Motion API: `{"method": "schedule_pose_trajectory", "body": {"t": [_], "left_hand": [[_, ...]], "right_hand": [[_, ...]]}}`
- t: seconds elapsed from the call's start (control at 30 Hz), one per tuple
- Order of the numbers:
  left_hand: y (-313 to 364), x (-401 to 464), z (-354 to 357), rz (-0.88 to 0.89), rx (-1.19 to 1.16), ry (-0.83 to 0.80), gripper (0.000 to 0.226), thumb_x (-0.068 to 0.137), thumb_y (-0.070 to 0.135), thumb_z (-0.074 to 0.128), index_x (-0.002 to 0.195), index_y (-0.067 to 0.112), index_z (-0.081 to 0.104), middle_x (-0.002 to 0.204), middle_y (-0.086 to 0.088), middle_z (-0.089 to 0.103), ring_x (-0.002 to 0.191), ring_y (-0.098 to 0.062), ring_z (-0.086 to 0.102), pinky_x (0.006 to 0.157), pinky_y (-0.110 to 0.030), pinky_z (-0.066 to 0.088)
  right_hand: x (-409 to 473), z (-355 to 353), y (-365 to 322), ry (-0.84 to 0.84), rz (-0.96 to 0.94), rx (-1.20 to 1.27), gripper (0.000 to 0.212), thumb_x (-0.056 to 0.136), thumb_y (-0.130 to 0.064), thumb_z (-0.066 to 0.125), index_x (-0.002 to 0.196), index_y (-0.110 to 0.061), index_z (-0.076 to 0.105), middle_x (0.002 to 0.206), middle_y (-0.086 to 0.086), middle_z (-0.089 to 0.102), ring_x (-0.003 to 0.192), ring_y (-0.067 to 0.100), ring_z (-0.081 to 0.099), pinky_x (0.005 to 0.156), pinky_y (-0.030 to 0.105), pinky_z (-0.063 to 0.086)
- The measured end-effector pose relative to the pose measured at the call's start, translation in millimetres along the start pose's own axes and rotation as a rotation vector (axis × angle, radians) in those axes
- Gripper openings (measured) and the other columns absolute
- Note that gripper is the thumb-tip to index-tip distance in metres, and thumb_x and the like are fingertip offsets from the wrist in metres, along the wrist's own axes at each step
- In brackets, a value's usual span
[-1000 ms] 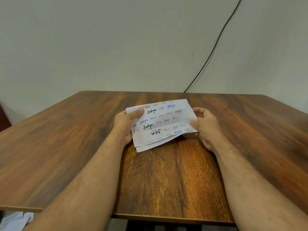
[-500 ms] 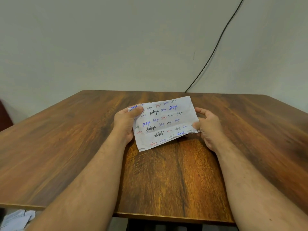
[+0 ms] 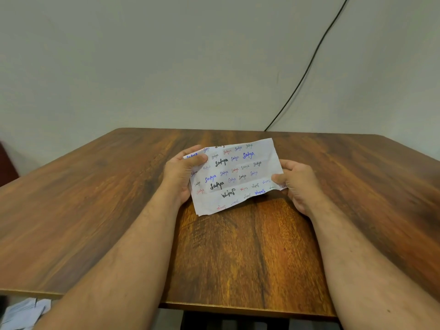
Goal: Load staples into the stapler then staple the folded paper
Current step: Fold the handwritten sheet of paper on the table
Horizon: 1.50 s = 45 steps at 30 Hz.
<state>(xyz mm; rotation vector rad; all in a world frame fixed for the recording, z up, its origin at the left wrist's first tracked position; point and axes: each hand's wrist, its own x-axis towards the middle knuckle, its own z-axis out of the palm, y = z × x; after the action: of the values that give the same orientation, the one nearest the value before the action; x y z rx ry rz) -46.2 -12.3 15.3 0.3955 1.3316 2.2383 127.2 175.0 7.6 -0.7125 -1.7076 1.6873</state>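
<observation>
Between both hands, the folded paper seems lifted off the table.

Bare table all round, only the held paper mid-table.

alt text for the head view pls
Two bare hands, left hand and right hand, hold a folded white paper covered in handwriting above a brown wooden table. No stapler shows.
</observation>
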Motion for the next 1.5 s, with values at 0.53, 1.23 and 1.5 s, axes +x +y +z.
{"method": "schedule_pose_trajectory", "body": {"t": [0.53, 1.23, 1.5], "left_hand": [[-1, 1, 3, 0.010, 0.008, 0.067, 0.021, 0.099, 0.007, 0.055, 0.111, 0.010, 0.072, 0.103, -0.015, 0.078, 0.096, -0.034, 0.075, 0.081, -0.054, 0.061], [1, -5, 6, -0.005, 0.284, -0.053, 0.017, 0.092, 0.005, 0.065, 0.106, 0.006, 0.074, 0.097, -0.015, 0.079, 0.087, -0.027, 0.077, 0.072, -0.039, 0.062], [2, -8, 10, 0.076, 0.428, -0.079, 0.014, 0.090, 0.006, 0.067, 0.101, 0.008, 0.075, 0.083, -0.008, 0.079, 0.070, -0.017, 0.075, 0.055, -0.028, 0.057]], "right_hand": [[1, 0, 0, 0.025, -0.024, -0.060, 0.047, 0.082, 0.018, 0.059, 0.116, -0.013, 0.070, 0.100, 0.004, 0.077, 0.092, 0.026, 0.075, 0.088, 0.050, 0.060], [-27, 0, -36, -0.210, -0.019, 0.193, 0.082, 0.078, -0.073, 0.051, 0.118, -0.003, 0.069, 0.112, 0.024, 0.073, 0.101, 0.039, 0.072, 0.087, 0.045, 0.055], [-22, -10, -31, -0.399, 0.100, 0.139, 0.045, 0.078, -0.004, 0.070, 0.123, -0.008, 0.067, 0.115, 0.020, 0.074, 0.101, 0.033, 0.073, 0.083, 0.039, 0.062]]}}
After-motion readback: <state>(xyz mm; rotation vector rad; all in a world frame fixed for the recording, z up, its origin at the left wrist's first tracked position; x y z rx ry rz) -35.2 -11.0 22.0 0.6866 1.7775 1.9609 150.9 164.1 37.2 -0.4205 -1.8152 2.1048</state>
